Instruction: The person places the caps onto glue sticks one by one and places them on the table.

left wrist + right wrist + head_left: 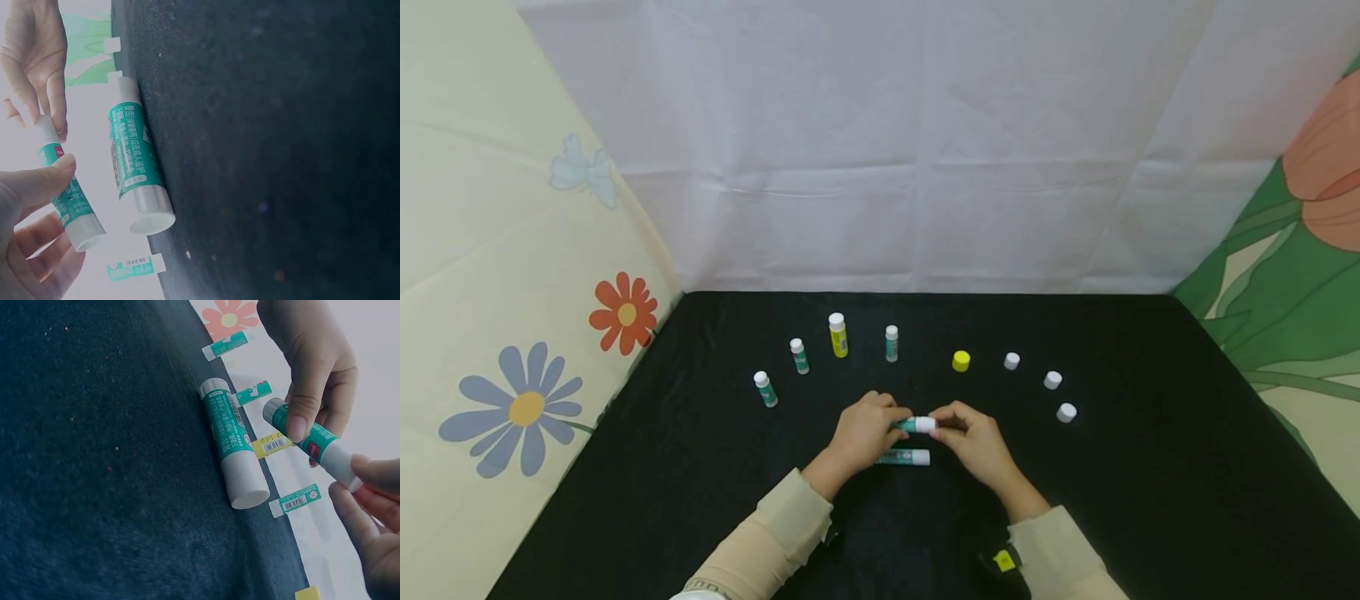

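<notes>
A teal glue stick (907, 425) with a white cap (927, 424) is held sideways over the black table. My left hand (862, 431) grips its teal body between thumb and fingers. At the other end, the thumb and fingers of my right hand (976, 443) pinch the cap, which covers that end of the tube in the right wrist view. A second, larger-looking teal glue stick (231, 440) lies on the cloth just in front of the held one, its white cap toward the right; neither hand holds it.
Three teal glue sticks (801, 357) and a yellow one (839, 337) stand upright in an arc at the back left. Loose caps sit at the back right: a yellow cap (961, 361) and three white caps (1052, 380). A white cloth (917, 217) hangs behind the table.
</notes>
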